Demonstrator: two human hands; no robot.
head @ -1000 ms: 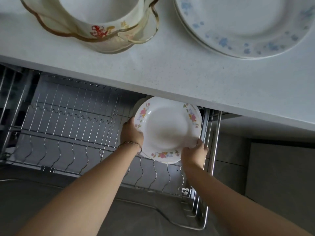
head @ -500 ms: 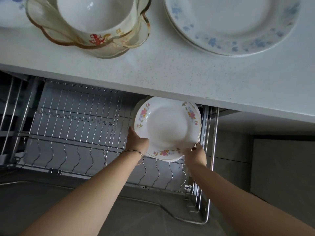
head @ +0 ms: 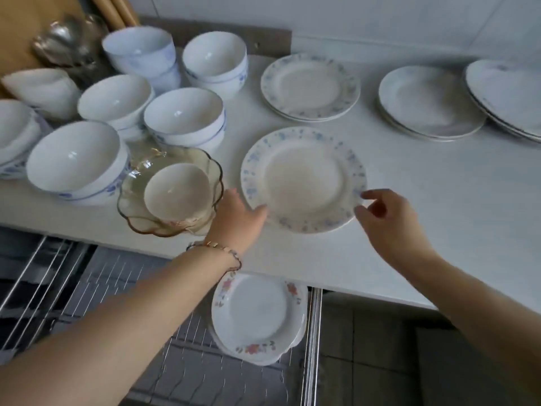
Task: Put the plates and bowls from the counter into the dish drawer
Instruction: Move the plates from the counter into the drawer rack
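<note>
With the round white pink-flowered plate (head: 257,316) now released and standing in the wire dish drawer (head: 181,364), we reach our left hand (head: 238,218) and right hand (head: 386,218), fingers spread (gripping nothing yet), around the round white blue-speckled plate (head: 303,178) on the white counter (head: 439,206).

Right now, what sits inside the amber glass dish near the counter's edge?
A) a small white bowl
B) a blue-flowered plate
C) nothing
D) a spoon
A: a small white bowl rests tilted inside the amber glass dish, just beside the left hand.
</note>
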